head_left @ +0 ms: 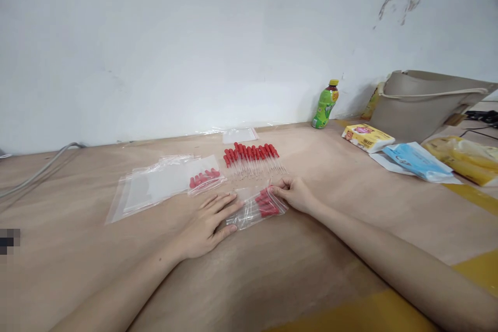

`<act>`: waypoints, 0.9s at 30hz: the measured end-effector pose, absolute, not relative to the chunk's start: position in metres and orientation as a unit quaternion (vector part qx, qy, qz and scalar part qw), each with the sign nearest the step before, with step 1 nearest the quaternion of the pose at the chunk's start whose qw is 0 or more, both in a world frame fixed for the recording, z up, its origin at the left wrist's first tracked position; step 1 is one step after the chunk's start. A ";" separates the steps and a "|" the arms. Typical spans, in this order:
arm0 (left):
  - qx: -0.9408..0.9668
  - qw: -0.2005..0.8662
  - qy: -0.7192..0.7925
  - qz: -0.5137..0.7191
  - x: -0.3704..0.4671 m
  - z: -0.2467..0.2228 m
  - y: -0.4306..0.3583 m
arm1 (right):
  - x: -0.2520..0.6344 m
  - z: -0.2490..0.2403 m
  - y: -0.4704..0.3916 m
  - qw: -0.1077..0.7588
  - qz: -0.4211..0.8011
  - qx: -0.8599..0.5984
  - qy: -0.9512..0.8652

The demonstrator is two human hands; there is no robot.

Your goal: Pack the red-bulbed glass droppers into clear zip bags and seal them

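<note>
A clear zip bag [252, 210] with several red-topped droppers [267, 202] inside lies in front of me, the red bulbs toward its right end. My left hand [212, 220] rests flat with fingers spread, fingertips on the bag's left end. At the upper right edge, by the seal, my right hand [291, 193] pinches the bag between thumb and fingers. Just beyond is a row of loose droppers [251, 153], red bulbs pointing away. To the left, another bag with red-topped pieces [204, 177] lies on a stack of flat clear bags [155, 187].
A flat clear bag [239, 136] lies near the wall. Along the right stand a green bottle [324, 106] and a grey-beige bin [418, 104], with a yellow tissue pack [368, 137], a blue pack [418, 161] and yellow packaging [462, 158]. A grey cable [42, 168] runs at left.
</note>
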State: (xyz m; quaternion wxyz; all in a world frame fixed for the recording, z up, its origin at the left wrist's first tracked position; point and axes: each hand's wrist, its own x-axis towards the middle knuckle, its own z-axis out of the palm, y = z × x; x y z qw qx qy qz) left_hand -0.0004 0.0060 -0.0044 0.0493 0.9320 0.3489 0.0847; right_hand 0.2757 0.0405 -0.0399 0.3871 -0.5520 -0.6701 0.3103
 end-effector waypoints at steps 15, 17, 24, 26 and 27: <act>0.933 0.052 0.346 0.085 0.000 -0.003 0.006 | 0.274 -0.020 0.031 0.277 0.267 -0.498 -0.777; 0.932 0.052 0.349 0.080 0.001 -0.003 0.006 | 0.273 -0.014 0.028 0.252 0.220 -0.512 -0.791; 0.932 0.047 0.349 0.085 0.000 -0.005 0.006 | 0.274 -0.014 0.026 0.254 0.239 -0.524 -0.777; 0.932 0.048 0.349 0.087 -0.001 -0.005 0.006 | 0.276 -0.018 0.026 0.290 0.293 -0.531 -0.740; 0.931 0.048 0.350 0.088 -0.001 -0.006 0.006 | 0.277 -0.020 0.026 0.310 0.311 -0.532 -0.723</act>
